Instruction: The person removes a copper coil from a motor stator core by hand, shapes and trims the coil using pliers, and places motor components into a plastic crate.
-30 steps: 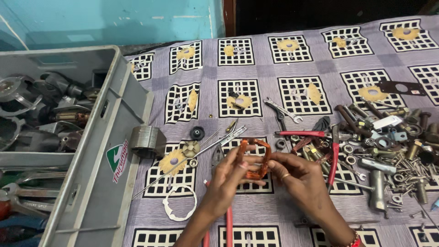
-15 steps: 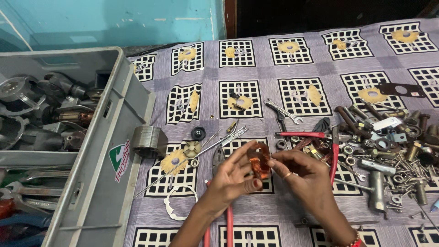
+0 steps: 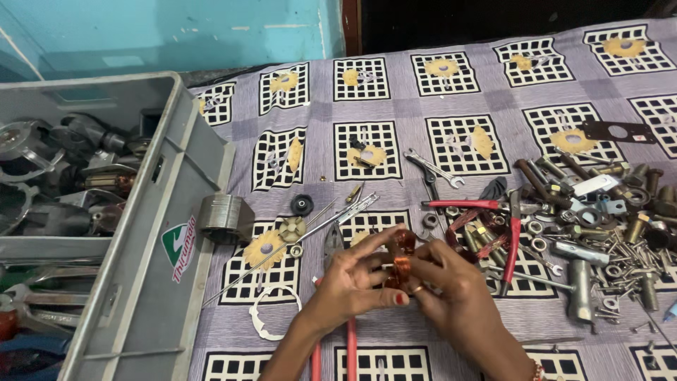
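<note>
My left hand (image 3: 349,286) and my right hand (image 3: 451,289) meet over the patterned cloth (image 3: 395,106), both gripping a small copper-wound coil part (image 3: 402,264) between the fingertips. Its coppery windings show between my thumbs; the rest is hidden by my fingers. Red-handled pliers (image 3: 338,310) lie on the cloth under my left hand, jaws pointing away from me. A second pair of red-handled pliers (image 3: 493,219) lies just right of my hands.
A grey plastic crate (image 3: 151,275) full of motor parts and tools stands at the left. A metal cylinder (image 3: 224,219), a black knob (image 3: 302,204), a white ring gasket (image 3: 271,317), a spanner (image 3: 434,168) and a heap of bolts and nuts (image 3: 606,219) lie on the cloth.
My hands have closed in tighter around the copper coil part and turned it; more of it is now covered by my fingers. Nothing else on the cloth has moved.
</note>
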